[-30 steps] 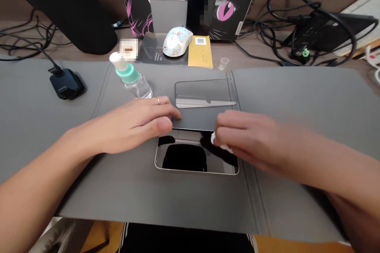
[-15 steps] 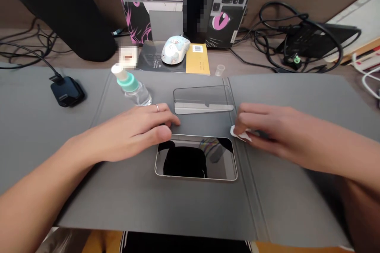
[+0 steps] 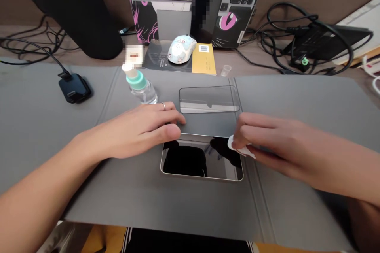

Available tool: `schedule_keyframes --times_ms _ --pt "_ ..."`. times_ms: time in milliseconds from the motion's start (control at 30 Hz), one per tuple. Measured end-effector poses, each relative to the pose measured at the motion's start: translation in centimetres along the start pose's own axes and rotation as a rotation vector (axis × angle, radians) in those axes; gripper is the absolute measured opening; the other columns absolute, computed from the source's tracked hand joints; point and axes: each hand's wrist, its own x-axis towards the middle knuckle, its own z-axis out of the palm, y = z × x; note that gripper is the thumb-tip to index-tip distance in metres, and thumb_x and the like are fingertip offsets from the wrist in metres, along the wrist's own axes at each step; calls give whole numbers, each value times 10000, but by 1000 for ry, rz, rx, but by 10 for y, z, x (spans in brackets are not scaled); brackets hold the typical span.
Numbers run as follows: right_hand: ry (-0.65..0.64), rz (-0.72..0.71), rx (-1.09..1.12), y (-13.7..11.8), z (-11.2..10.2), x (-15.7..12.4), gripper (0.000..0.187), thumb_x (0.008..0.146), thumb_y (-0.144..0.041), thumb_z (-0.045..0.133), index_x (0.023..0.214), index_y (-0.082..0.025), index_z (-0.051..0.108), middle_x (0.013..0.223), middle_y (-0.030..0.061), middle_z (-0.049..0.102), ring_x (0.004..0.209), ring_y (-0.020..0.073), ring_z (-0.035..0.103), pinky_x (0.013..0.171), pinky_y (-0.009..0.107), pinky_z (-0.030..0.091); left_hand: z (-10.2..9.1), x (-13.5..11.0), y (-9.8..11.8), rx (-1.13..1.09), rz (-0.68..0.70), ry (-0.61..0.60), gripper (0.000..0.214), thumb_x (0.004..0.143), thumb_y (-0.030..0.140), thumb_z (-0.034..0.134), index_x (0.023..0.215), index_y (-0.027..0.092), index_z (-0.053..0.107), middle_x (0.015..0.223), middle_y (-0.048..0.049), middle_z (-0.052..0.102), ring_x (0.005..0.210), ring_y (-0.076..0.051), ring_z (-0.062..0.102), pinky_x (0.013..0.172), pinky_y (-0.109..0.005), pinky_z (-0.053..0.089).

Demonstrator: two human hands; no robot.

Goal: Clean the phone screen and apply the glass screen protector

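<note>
One phone [image 3: 203, 158]: flat, lower centre
Left hand [image 3: 148, 130]: loosely spread, centre-left, by phone's upper-left corner
Right hand [image 3: 267, 138]: centre-right, pinching white wipe [image 3: 247, 151]
Clear panel [image 3: 209, 97]: centre, above phone

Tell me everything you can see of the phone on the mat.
The phone lies flat, screen up, on the grey mat, its long sides running roughly left to right. It has rounded corners, a thin pale, metal-looking rim and a glossy, glass-like dark screen with reflections. The left thumb overlaps its far-left corner, and the white wipe in the right hand its far-right corner; whether either touches is unclear.
</note>
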Motion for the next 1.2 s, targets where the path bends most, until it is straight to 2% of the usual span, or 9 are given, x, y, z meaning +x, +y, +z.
schedule_keyframes --times_ms 167,333,500,567,700,767,833,1033,1200 --pt "-79 -30 31 -5 12 3 195 1026 -100 460 932 -241 555 947 16 597 728 145 536 639 280 394 0 0 0 5 4 6 904 1032 860 137 1341 221 698 1122 -80 653 916 -227 600 831 -386 471" --pt "17 15 -29 1 8 0 216 1091 -213 442 893 -240 524 876 9 573 673 141 516 607 281 368 0 -1 0 -14 1 14 913 1031 864 143 1324 211 709 1110 -75 649 903 -218 602 818 -382 470" --pt "25 -105 -29 -10 18 12 202 1040 -91 428 966 -223 561 916 13 589 718 133 520 645 266 384 1 -2 -3 6 20 18 871 1046 846 157 1338 237 705 1119 -75 661 924 -221 612 842 -386 482" --pt "25 -86 -58 -7 19 13 183 1023 -94 439 976 -223 560 911 17 589 730 146 520 653 274 392 1 -3 -4 -4 8 23 855 1054 838 163 1340 242 706 1127 -76 668 936 -225 609 838 -383 481" --pt "194 56 -107 10 5 7 87 1046 -218 505 1009 -242 579 904 30 641 758 188 579 678 318 421 1 -2 -3 -14 -3 23 855 1051 844 178 1334 238 710 1133 -78 672 901 -224 598 805 -384 473" --pt "285 70 -110 15 -2 6 49 1054 -255 551 1024 -245 589 904 24 669 765 188 600 704 327 431 1 -2 -3 -18 7 24 863 1046 850 183 1332 230 711 1125 -79 673 874 -219 591 790 -381 465" --pt "318 56 -101 15 -4 8 64 1062 -272 566 1033 -236 610 910 23 687 776 183 613 721 323 444 0 -2 -2 -25 15 33 884 1040 858 180 1316 210 713 1119 -80 675 872 -217 591 791 -378 458" --pt "177 -64 23 4 13 19 213 1106 -251 479 1125 -217 688 1148 94 705 964 182 676 854 327 540 -3 2 3 41 48 40 906 1052 836 139 1279 175 716 1067 -86 685 872 -226 604 803 -370 457" --pt "172 -96 -82 0 26 28 291 1129 -263 439 1254 -196 693 1244 138 695 1048 214 676 895 380 569 -3 3 3 73 77 58 810 1094 767 142 1146 200 718 1039 -84 688 875 -229 629 816 -369 467"
